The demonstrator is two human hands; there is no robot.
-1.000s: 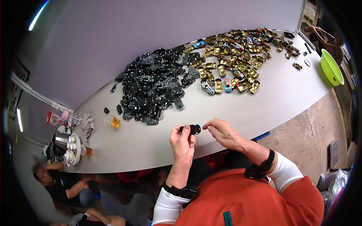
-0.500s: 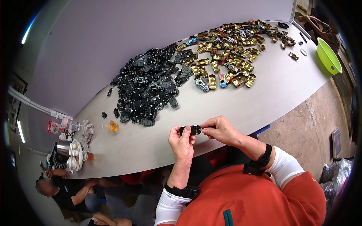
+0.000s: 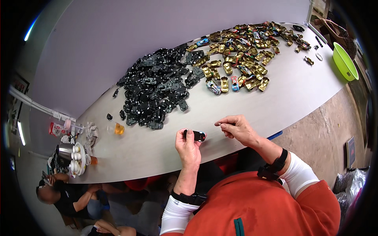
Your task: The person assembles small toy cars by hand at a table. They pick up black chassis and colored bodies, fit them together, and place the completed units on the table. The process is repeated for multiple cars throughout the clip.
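My left hand (image 3: pixel 188 150) grips a black toy car chassis (image 3: pixel 195 136) with the thumb on top; small pale wheels show at its right end. To the right of it, above the table's near part, my right hand (image 3: pixel 238 130) is pinched, thumb against forefinger. Anything between those fingertips is too small to make out. Beyond my hands lies a heap of black toy car chassis (image 3: pixel 151 88). Right of that heap spreads a pile of gold toy car bodies (image 3: pixel 252 55), some with coloured prints. A red and blue toy car (image 3: pixel 235 83) lies at the pile's near edge.
A green basin (image 3: pixel 344 63) stands at the table's right end. At the left are a cup of amber drink (image 3: pixel 118 128), a plate with white cups (image 3: pixel 82 159) and a crumpled cloth (image 3: pixel 91 135). Another person (image 3: pixel 69 196) sits at the lower left.
My right hand has come away from the chassis and moved a little up and to the right. The left hand still holds the chassis, now slightly tilted.
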